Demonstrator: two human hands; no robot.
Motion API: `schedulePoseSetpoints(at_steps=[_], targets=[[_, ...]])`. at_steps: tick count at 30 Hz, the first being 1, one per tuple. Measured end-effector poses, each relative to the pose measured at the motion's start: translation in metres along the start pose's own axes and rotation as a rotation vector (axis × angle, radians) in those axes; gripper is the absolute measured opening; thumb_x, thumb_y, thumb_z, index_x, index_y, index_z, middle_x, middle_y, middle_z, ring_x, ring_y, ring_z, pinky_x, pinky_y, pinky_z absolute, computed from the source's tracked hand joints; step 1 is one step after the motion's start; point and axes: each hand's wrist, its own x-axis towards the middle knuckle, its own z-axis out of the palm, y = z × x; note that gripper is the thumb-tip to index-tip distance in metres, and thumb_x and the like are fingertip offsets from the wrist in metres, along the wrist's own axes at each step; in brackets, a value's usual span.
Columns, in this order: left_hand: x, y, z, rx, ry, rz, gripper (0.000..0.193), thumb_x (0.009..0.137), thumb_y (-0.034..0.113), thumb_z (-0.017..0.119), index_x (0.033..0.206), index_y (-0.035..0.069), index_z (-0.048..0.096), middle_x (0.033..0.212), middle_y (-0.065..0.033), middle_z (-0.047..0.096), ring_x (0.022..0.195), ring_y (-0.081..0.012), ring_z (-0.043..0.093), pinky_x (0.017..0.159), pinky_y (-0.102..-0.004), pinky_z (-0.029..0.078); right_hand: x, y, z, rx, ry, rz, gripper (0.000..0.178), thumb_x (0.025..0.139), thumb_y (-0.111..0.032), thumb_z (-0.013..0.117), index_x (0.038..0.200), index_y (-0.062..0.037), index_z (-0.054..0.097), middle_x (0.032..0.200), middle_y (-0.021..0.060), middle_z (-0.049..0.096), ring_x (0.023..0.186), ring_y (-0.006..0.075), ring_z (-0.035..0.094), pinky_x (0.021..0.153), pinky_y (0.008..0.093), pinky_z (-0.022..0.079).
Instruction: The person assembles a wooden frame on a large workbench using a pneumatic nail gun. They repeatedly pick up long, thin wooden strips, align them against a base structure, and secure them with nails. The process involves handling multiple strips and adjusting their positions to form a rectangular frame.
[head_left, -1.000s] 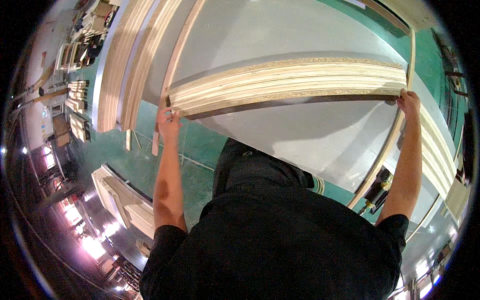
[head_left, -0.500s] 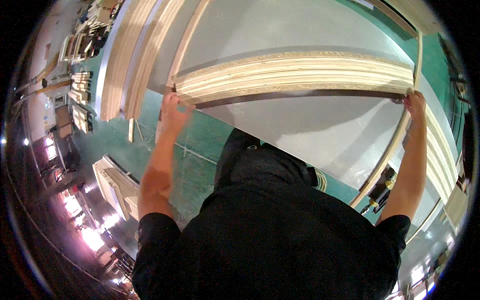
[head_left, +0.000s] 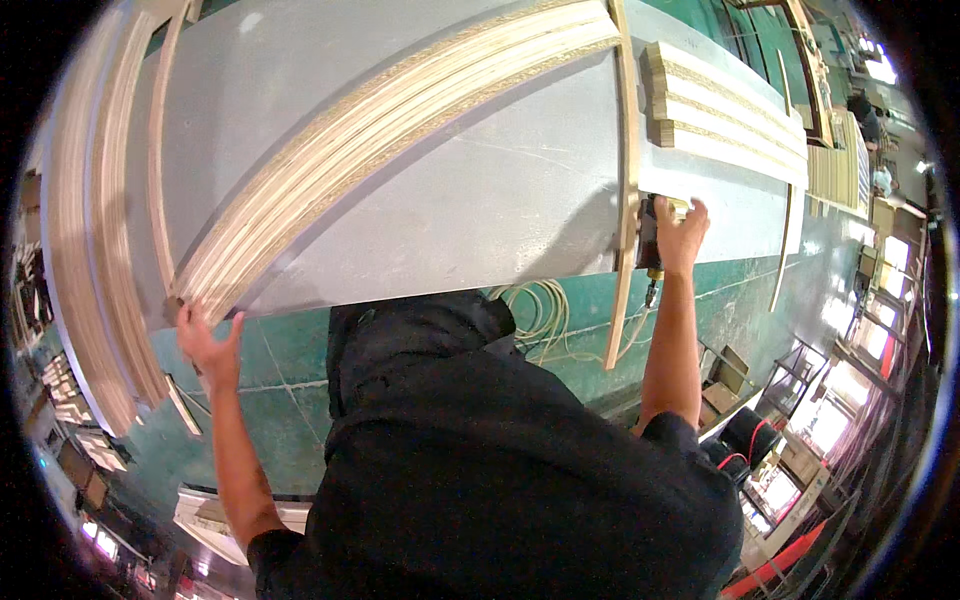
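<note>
A long stack of pale wood strips (head_left: 400,110) lies slantwise on a grey panel (head_left: 540,190), appearing curved in this view. At its near left end is my left hand (head_left: 208,345), fingertips against the strip ends and thumb held apart. My right hand (head_left: 682,235) is over a black and yellow air nail gun (head_left: 648,235) near the panel's front edge. Its thumb and fingers close around the tool's yellow part. Just left of the tool, a thin wooden batten (head_left: 626,150) crosses the panel and juts past its front edge.
Another batten (head_left: 155,150) crosses at the left, beside tall stacked boards (head_left: 110,220). More pale strips (head_left: 725,110) lie right of the tool. A coiled hose (head_left: 540,315) hangs by my legs above the green floor (head_left: 285,375). Dark-framed furniture (head_left: 810,70) stands at the far right.
My right hand has left the stack's right end and come down onto the nail gun. My left hand stays at the left end. The view has swung to the right.
</note>
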Motion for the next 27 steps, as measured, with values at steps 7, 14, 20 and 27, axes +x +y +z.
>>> schedulePoseSetpoints(at_steps=[7, 14, 20, 27], targets=[[0.006, -0.004, -0.004, 0.033, -0.090, 0.128, 0.050, 0.076, 0.043, 0.083, 0.119, 0.020, 0.075, 0.130, -0.0094, 0.058, 0.124, -0.0365, 0.052, 0.106, -0.0533, 0.040, -0.020, 0.037, -0.013, -0.133, -0.228, 0.075, 0.106, 0.068, -0.063, 0.086, 0.138, 0.0079, 0.050, 0.129, 0.0294, 0.060, 0.116, 0.0427, 0.062, 0.102, 0.0498, 0.049], [0.017, -0.009, 0.009, -0.167, 0.005, 0.170, 0.038, 0.072, 0.034, 0.086, 0.107, 0.022, 0.076, 0.112, 0.0002, 0.059, 0.109, -0.0223, 0.054, 0.096, -0.0454, 0.037, -0.003, 0.084, 0.027, -0.242, -0.194, 0.084, 0.090, 0.078, -0.045, 0.080, 0.137, 0.0081, 0.039, 0.121, 0.0251, 0.060, 0.108, 0.0364, 0.063, 0.096, 0.0468, 0.050], [0.017, -0.020, 0.019, -0.272, 0.046, 0.212, 0.036, 0.073, 0.033, 0.085, 0.105, 0.023, 0.075, 0.107, 0.0029, 0.057, 0.105, -0.0207, 0.053, 0.095, -0.0456, 0.034, 0.026, 0.080, 0.006, 0.093, -0.281, 0.300, 0.031, 0.076, -0.020, 0.070, 0.099, 0.0002, 0.069, 0.073, 0.0042, 0.061, 0.062, 0.0165, 0.055, 0.058, 0.0377, 0.043], [0.024, -0.027, 0.019, -0.371, 0.015, 0.255, 0.032, 0.072, 0.031, 0.084, 0.101, 0.021, 0.072, 0.106, 0.0040, 0.056, 0.106, -0.0208, 0.052, 0.091, -0.0482, 0.033, -0.048, -0.106, -0.099, 0.383, -0.933, 0.436, 0.026, 0.085, -0.022, 0.070, 0.105, -0.0043, 0.067, 0.066, 0.0049, 0.060, 0.057, 0.0203, 0.060, 0.059, 0.0418, 0.056]])
